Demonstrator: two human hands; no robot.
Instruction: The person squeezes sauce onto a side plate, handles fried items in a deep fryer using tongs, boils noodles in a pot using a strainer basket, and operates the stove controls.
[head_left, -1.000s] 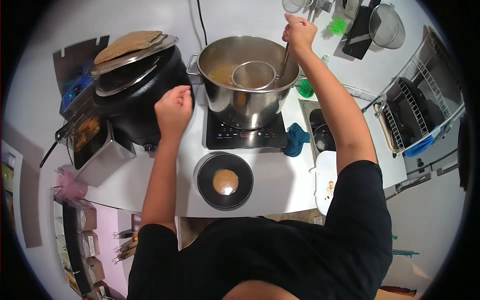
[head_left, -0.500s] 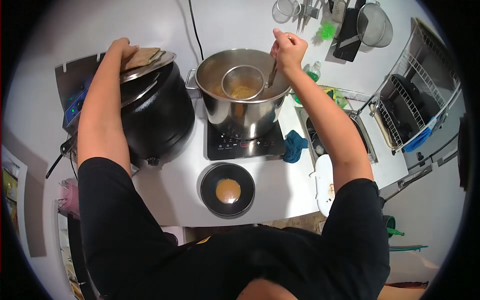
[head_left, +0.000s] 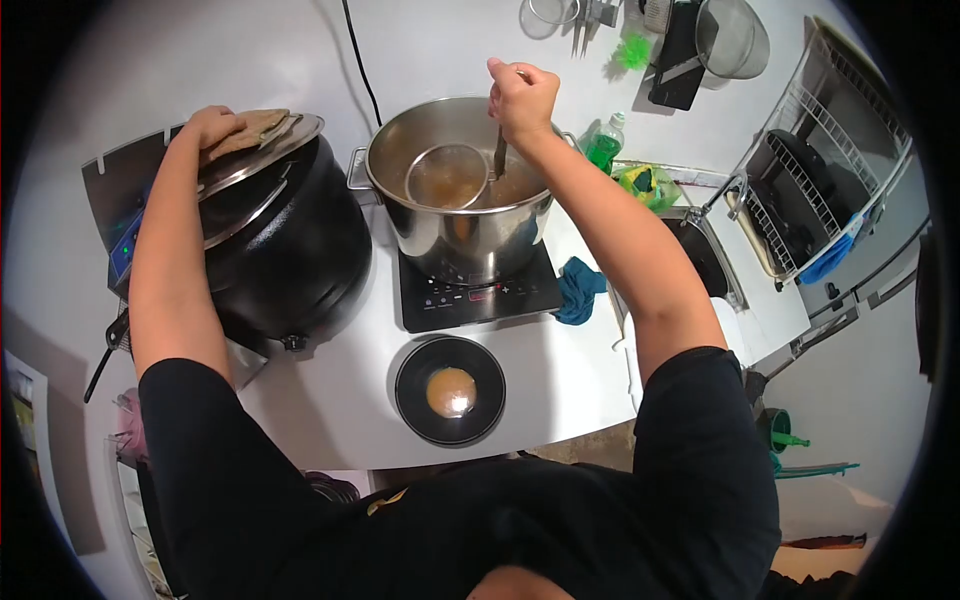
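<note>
White counter [head_left: 330,425] holds a cooktop [head_left: 430,312], markings unreadable; right hand [head_left: 526,103] grips strainer handle [head_left: 501,155], left hand [head_left: 213,127] touches cloth [head_left: 258,130], grip unclear.

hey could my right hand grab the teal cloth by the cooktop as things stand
Probably not straight away: your right hand is closed around the strainer handle above the steel pot. Were it free, the way looks open, since nothing seems to cover the teal cloth.

Strainer [head_left: 448,177] in pot [head_left: 420,227], pot on hob [head_left: 430,312] – bowl [head_left: 413,400] before it, cooker [head_left: 310,260] left, cloth [head_left: 578,290] right
</note>
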